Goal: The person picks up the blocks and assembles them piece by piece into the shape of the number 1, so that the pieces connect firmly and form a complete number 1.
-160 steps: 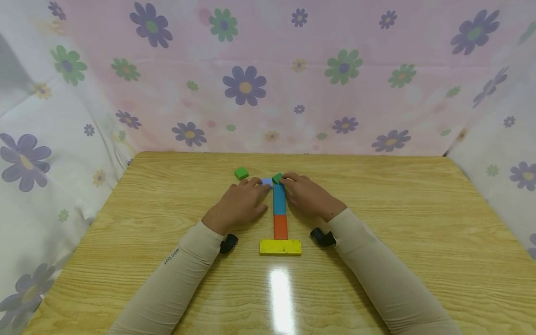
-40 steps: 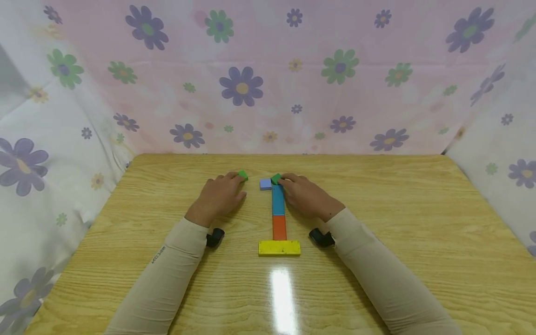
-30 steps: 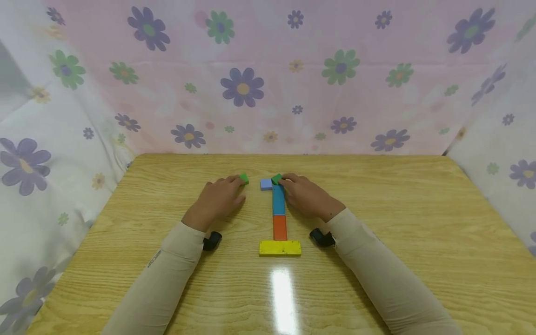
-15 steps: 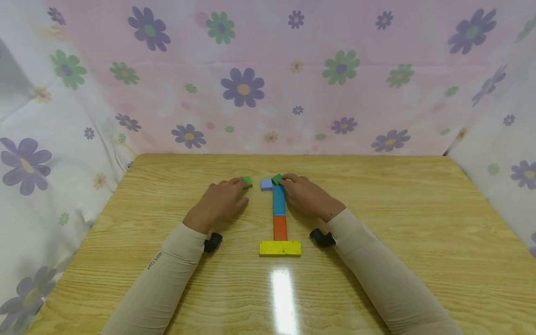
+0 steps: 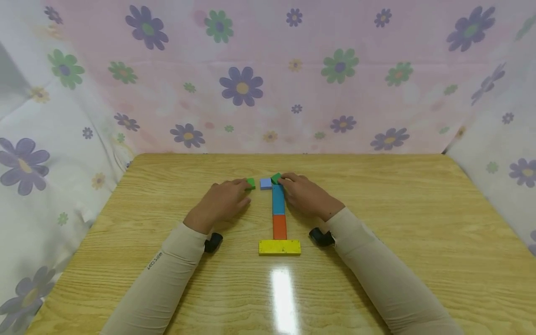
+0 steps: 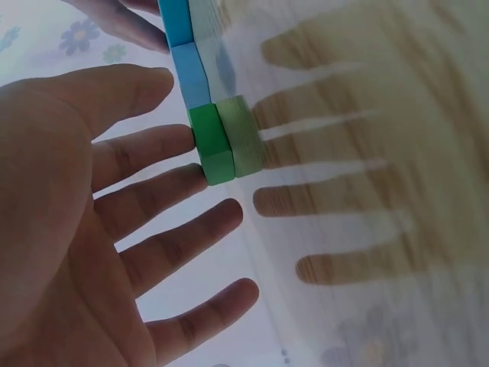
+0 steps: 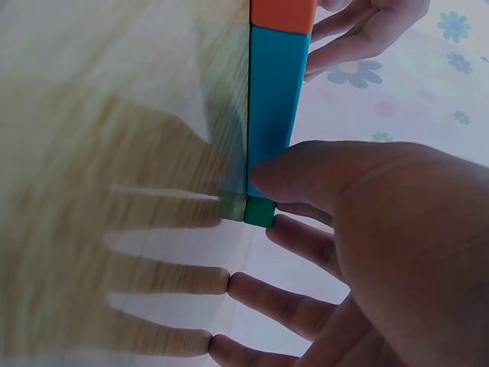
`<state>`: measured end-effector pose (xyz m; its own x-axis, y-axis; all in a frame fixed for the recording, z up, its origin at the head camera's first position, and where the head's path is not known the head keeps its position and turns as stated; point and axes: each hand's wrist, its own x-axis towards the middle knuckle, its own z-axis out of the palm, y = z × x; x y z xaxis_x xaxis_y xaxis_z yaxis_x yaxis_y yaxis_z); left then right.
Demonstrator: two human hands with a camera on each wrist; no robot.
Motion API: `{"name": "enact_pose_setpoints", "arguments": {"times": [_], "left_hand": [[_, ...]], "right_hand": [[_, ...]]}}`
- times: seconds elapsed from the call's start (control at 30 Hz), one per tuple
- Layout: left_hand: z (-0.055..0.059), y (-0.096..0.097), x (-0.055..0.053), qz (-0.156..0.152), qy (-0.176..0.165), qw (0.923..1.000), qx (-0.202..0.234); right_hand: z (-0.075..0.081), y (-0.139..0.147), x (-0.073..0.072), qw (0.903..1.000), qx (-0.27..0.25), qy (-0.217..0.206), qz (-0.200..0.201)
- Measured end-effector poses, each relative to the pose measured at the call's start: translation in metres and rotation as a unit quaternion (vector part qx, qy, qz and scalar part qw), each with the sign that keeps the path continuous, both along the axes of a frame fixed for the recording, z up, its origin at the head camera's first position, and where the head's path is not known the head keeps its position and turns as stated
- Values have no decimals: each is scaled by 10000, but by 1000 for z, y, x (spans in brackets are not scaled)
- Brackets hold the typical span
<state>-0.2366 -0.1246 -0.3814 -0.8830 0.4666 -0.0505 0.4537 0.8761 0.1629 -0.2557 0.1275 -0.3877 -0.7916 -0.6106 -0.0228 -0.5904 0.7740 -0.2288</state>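
In the head view my left hand (image 5: 220,203) touches a bright green block (image 5: 251,184) with straight fingertips; the left wrist view shows its index and middle fingers against the block (image 6: 211,144), thumb apart. A light-blue block (image 5: 265,184) lies just right of it. My right hand (image 5: 309,196) rests its fingertips on a darker green block (image 5: 276,178), set at an angle above a long blue block (image 5: 278,200). In the right wrist view the thumb lies along the blue block's end, with fingers spread. A red block (image 5: 279,227) and a crosswise yellow block (image 5: 279,247) continue the line toward me.
The blocks lie on a shiny wood-grain table (image 5: 377,209). A flowered cloth (image 5: 284,83) hangs behind it and at both sides. Black wrist-worn devices (image 5: 321,237) sit beneath both sleeves.
My left hand has left the light-blue block, gone left to the bright green block, and slid it right and nearer, turning it straighter beside the light-blue one. My right hand stays in place.
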Motion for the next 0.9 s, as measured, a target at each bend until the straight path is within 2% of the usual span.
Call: {"name": "enact_pose_setpoints", "arguments": {"times": [0.43, 0.63, 0.9], "left_hand": [[-1, 3, 1, -141, -59, 9998, 109], [0, 4, 1, -189, 14, 9998, 67], [2, 4, 2, -172, -13, 9998, 77]], "right_hand": [[-2, -1, -1, 10000, 6, 49, 32], [-2, -1, -2, 10000, -22, 36, 32], [-1, 1, -1, 10000, -24, 80, 51]]}}
